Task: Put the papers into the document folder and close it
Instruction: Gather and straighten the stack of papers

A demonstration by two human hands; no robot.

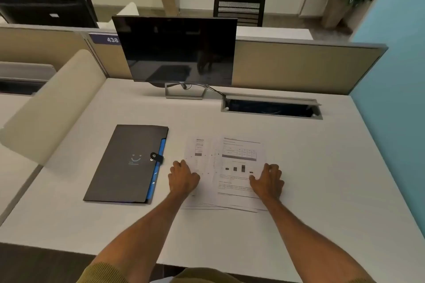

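Note:
A loose stack of printed papers point(230, 167) lies on the white desk point(333, 167), the sheets fanned slightly apart. My left hand point(182, 178) rests on the stack's left edge with fingers curled down. On the right edge sits my right hand point(268, 180), fingers spread on the top sheet. Whether either hand grips a sheet is not clear. A dark grey document folder point(124, 165) lies to the left of the papers, shut, with a black snap strap point(156, 157) on its right side and a blue inner edge showing.
A dark monitor point(177, 50) stands at the back of the desk on a metal stand. An open cable hatch point(271, 108) is set into the desk behind the papers. A beige divider point(50, 108) borders the left, a blue wall point(391, 99) the right.

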